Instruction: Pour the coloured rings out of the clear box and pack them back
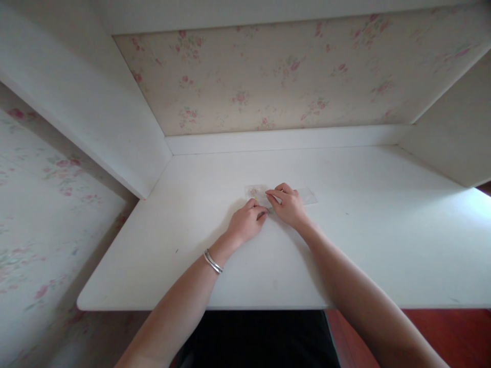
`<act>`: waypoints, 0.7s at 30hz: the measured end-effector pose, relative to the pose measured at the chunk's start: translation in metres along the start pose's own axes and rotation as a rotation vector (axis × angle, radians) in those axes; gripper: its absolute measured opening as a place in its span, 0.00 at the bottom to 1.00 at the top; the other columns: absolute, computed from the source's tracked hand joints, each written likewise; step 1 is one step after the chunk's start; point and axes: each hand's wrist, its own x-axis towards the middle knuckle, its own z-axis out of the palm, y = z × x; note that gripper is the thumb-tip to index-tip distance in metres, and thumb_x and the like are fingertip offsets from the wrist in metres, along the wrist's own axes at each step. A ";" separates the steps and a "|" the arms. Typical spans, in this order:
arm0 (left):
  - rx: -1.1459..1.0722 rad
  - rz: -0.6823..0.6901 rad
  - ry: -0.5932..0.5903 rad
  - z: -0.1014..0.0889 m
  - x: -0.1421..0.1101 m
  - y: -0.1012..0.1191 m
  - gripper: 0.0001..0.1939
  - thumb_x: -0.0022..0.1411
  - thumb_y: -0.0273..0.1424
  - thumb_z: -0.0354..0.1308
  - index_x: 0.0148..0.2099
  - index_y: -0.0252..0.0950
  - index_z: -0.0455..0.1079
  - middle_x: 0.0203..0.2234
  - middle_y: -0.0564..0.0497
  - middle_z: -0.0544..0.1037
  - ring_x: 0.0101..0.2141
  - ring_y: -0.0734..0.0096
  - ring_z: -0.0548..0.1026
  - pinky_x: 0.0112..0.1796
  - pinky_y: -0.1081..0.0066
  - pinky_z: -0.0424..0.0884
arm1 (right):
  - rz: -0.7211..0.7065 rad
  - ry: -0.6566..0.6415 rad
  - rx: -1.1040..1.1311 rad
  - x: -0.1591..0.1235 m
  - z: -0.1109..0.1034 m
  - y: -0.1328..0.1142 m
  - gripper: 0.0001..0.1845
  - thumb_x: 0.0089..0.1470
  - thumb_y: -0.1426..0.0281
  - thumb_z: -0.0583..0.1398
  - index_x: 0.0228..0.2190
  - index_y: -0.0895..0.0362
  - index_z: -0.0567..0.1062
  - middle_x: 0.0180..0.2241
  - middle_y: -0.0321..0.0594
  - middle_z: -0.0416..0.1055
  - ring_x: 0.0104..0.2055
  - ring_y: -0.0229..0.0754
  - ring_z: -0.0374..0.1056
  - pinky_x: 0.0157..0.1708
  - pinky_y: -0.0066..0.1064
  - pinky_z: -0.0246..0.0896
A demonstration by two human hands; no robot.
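A clear plastic bag (308, 196) lies flat on the white desk, stretching out to both sides of my right hand. Tiny yellowish and reddish bits (253, 193) show at its left end. My left hand (245, 222), with a silver bangle on the wrist, is closed in a pinch just in front of the bag. A small greyish-green piece (270, 210) shows at its fingertips, too small to name. Over the bag, my right hand (288, 205) has thumb and forefinger pressed together. What lies between those fingertips is too small to tell.
The white desk (376, 245) has a raised strip (287, 139) along its back and upright panels (126, 128) at both sides. Floral wallpaper covers the wall (245, 82) behind. A small dark mark (177, 251) shows on the left. Reddish floor (445, 332) lies below the front edge.
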 end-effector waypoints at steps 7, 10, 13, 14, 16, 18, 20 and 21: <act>-0.010 0.020 0.005 0.001 0.001 -0.002 0.10 0.62 0.31 0.52 0.43 0.41 0.73 0.39 0.52 0.71 0.34 0.73 0.73 0.37 0.73 0.69 | 0.046 0.013 0.048 -0.001 -0.003 0.002 0.13 0.57 0.65 0.54 0.36 0.52 0.78 0.32 0.40 0.70 0.35 0.39 0.66 0.38 0.33 0.54; -0.007 0.009 0.009 0.001 0.001 -0.002 0.10 0.62 0.31 0.52 0.42 0.41 0.73 0.39 0.51 0.71 0.34 0.73 0.73 0.38 0.73 0.70 | 0.045 0.010 0.046 -0.003 -0.005 0.001 0.12 0.58 0.66 0.54 0.36 0.52 0.78 0.32 0.39 0.70 0.35 0.39 0.66 0.38 0.34 0.54; 0.004 0.009 0.022 0.001 0.001 -0.002 0.10 0.62 0.31 0.52 0.42 0.42 0.73 0.38 0.52 0.71 0.34 0.73 0.73 0.37 0.73 0.70 | 0.039 -0.005 0.028 -0.004 -0.006 -0.001 0.12 0.58 0.66 0.54 0.36 0.52 0.77 0.32 0.39 0.70 0.35 0.39 0.67 0.38 0.34 0.53; 0.004 0.010 0.025 0.001 0.001 -0.002 0.10 0.62 0.32 0.52 0.41 0.42 0.73 0.38 0.52 0.71 0.33 0.73 0.73 0.37 0.73 0.70 | 0.038 -0.009 0.025 -0.004 -0.006 -0.001 0.12 0.58 0.66 0.54 0.36 0.52 0.77 0.32 0.39 0.71 0.35 0.39 0.67 0.38 0.34 0.52; -0.010 0.013 0.032 0.001 0.000 -0.001 0.10 0.62 0.31 0.52 0.41 0.42 0.74 0.38 0.51 0.71 0.33 0.73 0.73 0.37 0.73 0.70 | 0.034 -0.016 0.024 -0.005 -0.007 -0.001 0.12 0.57 0.66 0.54 0.36 0.52 0.77 0.32 0.39 0.71 0.35 0.39 0.67 0.37 0.33 0.52; -0.046 0.016 0.049 0.001 0.000 -0.002 0.09 0.62 0.31 0.52 0.40 0.41 0.74 0.37 0.51 0.71 0.34 0.73 0.73 0.38 0.73 0.69 | 0.034 -0.024 0.024 -0.006 -0.008 0.000 0.11 0.57 0.67 0.54 0.36 0.52 0.77 0.32 0.39 0.71 0.35 0.39 0.67 0.37 0.33 0.52; -0.099 0.022 0.072 0.001 0.001 -0.004 0.09 0.62 0.31 0.52 0.40 0.41 0.74 0.36 0.51 0.72 0.35 0.72 0.73 0.41 0.72 0.69 | 0.036 -0.034 0.022 -0.008 -0.009 0.000 0.11 0.57 0.67 0.54 0.36 0.52 0.77 0.32 0.38 0.71 0.34 0.39 0.67 0.37 0.33 0.51; -0.131 0.024 0.084 0.001 0.002 -0.005 0.09 0.62 0.31 0.53 0.39 0.40 0.74 0.36 0.51 0.72 0.36 0.72 0.73 0.41 0.72 0.69 | 0.037 -0.041 0.024 -0.008 -0.010 0.001 0.11 0.57 0.67 0.55 0.36 0.51 0.77 0.31 0.38 0.72 0.33 0.38 0.67 0.37 0.33 0.51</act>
